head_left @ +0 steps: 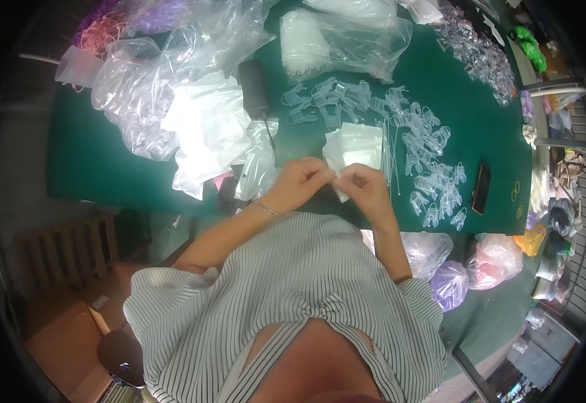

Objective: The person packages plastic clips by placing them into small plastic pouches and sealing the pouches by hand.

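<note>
My left hand [301,183] and my right hand [368,191] meet fingertip to fingertip at the near edge of the green table. Both are closed in a pinch on a small white plastic bag [342,196], mostly hidden by the fingers. Just beyond them lies a stack of white bags [360,144]. Thin white strips [392,158] run along the right side of that stack. Clear plastic clips [427,141] spread in an arc behind and to the right. Another pile of white bags [209,124] lies to the left of my left hand.
A black box with a cable [254,87] stands beyond my left hand. Large clear bags [346,43] fill the far side. A phone [481,189] and yellow rubber bands [516,191] lie at the right. Filled bags [494,262] sit below the table's right edge.
</note>
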Action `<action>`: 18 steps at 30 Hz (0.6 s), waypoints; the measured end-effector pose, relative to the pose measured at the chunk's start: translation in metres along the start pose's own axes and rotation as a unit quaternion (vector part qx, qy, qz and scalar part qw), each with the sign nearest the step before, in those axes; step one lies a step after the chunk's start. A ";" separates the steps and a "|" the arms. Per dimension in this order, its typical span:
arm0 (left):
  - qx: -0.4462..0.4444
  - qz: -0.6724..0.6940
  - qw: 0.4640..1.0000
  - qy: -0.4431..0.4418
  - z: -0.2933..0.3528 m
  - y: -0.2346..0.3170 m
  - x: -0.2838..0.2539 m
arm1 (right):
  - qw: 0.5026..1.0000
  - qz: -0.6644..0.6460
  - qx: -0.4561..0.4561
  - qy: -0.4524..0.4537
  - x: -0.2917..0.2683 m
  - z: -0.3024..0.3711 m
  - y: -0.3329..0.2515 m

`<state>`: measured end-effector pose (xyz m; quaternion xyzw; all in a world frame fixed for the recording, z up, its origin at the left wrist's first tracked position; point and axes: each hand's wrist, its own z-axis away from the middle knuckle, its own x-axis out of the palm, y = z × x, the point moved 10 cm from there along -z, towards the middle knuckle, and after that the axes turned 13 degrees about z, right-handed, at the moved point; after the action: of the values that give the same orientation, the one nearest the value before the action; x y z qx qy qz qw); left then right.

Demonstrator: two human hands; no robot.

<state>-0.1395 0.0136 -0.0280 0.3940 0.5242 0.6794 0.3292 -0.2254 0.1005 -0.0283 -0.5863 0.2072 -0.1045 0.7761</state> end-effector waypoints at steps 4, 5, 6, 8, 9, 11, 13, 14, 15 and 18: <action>0.068 -0.033 0.997 0.020 -0.002 0.005 -0.002 | 0.981 0.130 -0.060 0.133 -0.008 0.002 -0.009; 0.078 -0.097 0.991 0.038 -0.002 0.006 -0.003 | 0.948 0.234 -0.150 0.158 -0.005 0.003 -0.028; 0.087 -0.162 0.981 0.056 -0.001 0.007 -0.004 | 0.948 0.234 -0.150 0.157 -0.005 0.001 -0.030; 0.131 -0.198 0.970 0.048 0.006 0.012 0.007 | 0.860 0.413 -0.214 0.208 0.001 0.007 -0.056; 0.177 -0.234 0.955 0.039 0.012 0.019 0.015 | 0.861 0.413 -0.214 0.206 0.001 0.004 -0.056; 0.151 -0.240 0.958 0.039 0.011 0.021 0.016 | 0.887 0.348 -0.170 0.250 -0.019 -0.002 -0.047; 0.115 -0.253 0.958 0.062 0.003 0.021 0.004 | 0.904 0.310 -0.152 0.254 -0.028 -0.006 -0.039; -0.044 -0.201 0.978 0.024 -0.001 0.001 -0.005 | 0.935 0.253 -0.094 0.228 -0.031 -0.013 -0.023; -0.044 -0.200 0.978 0.027 -0.008 0.006 -0.008 | 0.959 0.195 -0.035 0.200 -0.031 -0.018 -0.007; 0.283 -0.309 0.901 0.112 -0.002 0.069 -0.011 | 0.986 0.078 -0.018 0.145 -0.017 -0.025 -0.005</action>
<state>-0.1384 -0.0134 0.0368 0.2105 0.8229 0.4066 0.3364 -0.2513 0.0849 -0.0261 -0.5607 0.3639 -0.1240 0.7333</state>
